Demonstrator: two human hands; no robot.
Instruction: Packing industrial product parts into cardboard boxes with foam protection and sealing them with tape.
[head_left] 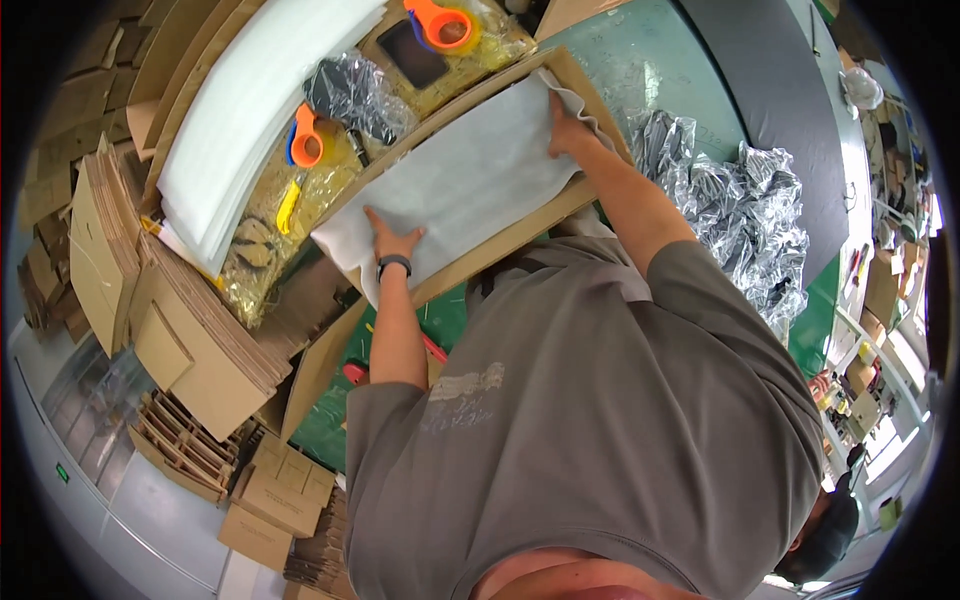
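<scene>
Both hands, left hand (392, 238) and right hand (565, 130), press flat, fingers spread, on the white foam sheet (470, 180) lying lengthwise inside the shallow cardboard box (520, 225).

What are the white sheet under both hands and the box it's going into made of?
White sheet: looks like thin foam wrap or soft non-woven, matte, faintly translucent, its edge curling near the right hand; left hand presses it flat. Box: brown cardboard, matte, raw edges, likely corrugated.

Foam sheet (470, 180) in cardboard box (520, 225)
</scene>
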